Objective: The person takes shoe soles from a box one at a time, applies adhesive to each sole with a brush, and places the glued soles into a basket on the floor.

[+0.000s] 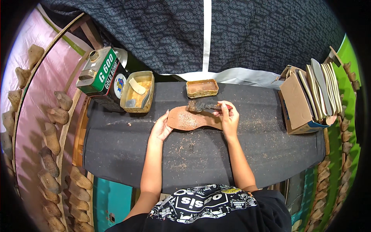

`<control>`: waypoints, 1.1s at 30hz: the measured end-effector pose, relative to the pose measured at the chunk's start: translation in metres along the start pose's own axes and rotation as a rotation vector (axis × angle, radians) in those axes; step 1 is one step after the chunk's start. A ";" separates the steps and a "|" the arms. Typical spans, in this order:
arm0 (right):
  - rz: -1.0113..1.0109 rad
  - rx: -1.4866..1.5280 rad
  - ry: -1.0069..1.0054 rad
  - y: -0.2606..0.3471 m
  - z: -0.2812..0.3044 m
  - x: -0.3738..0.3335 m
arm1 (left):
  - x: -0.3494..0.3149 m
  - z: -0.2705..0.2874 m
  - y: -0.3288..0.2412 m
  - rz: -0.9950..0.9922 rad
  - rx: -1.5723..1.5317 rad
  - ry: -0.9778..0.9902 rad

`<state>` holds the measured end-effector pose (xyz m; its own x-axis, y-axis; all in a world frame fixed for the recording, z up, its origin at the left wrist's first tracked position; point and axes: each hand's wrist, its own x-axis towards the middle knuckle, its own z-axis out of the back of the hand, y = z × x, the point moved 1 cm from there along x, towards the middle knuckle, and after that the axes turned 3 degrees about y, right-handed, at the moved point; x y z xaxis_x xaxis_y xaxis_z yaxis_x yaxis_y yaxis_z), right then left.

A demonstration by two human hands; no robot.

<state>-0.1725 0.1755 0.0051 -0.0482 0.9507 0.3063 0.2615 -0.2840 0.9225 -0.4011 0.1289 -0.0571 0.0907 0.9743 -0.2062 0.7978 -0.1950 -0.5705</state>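
Note:
My left hand (pixel 161 128) grips the left end of a brown shoe sole (pixel 187 120), thumb on top and the fingers mostly hidden beneath. Pale crumbs or fibres cover the sole's wider left part. In my right hand (pixel 229 120) is a brush (pixel 198 106) with a red handle, its dark head thickly caked. The brush lies across above the sole's far edge; whether it touches cannot be told. The sole's right end runs under my right hand. Just beyond the brush stands a shallow rectangular tray (pixel 202 94) with amber-brown contents.
A green, white and black tin (pixel 101 79) stands at the back left beside a yellowish tub (pixel 135 109) holding scraps. At right, a cardboard box (pixel 296 104) is packed with upright insoles (pixel 320 91). Shavings dot the dark table cloth (pixel 193 164). Shoe lasts (pixel 50 137) line side racks.

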 end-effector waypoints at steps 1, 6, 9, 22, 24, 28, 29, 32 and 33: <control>-0.001 0.000 0.000 0.000 0.004 0.001 | 0.000 0.000 0.000 0.001 0.006 0.004; 0.073 -0.180 -0.030 0.013 0.040 0.008 | 0.002 0.005 0.001 -0.007 0.007 -0.001; 0.109 -0.296 -0.035 0.015 0.055 0.010 | 0.002 0.007 0.000 -0.010 0.003 -0.005; -0.046 -0.005 0.010 -0.008 0.024 0.000 | 0.001 0.006 0.003 -0.028 0.024 -0.028; -0.022 -0.044 0.004 -0.006 0.043 0.005 | 0.003 0.009 0.003 -0.034 0.021 -0.030; 0.006 -0.218 -0.057 0.004 0.078 0.012 | 0.003 0.006 0.002 -0.039 0.004 -0.056; 0.027 -0.240 -0.077 0.006 0.085 0.014 | 0.004 0.007 0.003 -0.036 0.003 -0.057; 0.064 -0.297 -0.129 0.009 0.097 0.014 | 0.004 0.008 0.002 -0.030 0.001 -0.026; 0.055 -0.304 -0.154 0.011 0.098 0.014 | 0.005 0.011 0.002 -0.018 -0.003 -0.024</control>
<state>-0.0757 0.1980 -0.0038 0.1097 0.9339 0.3403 -0.0410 -0.3378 0.9403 -0.4056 0.1322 -0.0674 0.0620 0.9747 -0.2146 0.8008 -0.1769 -0.5722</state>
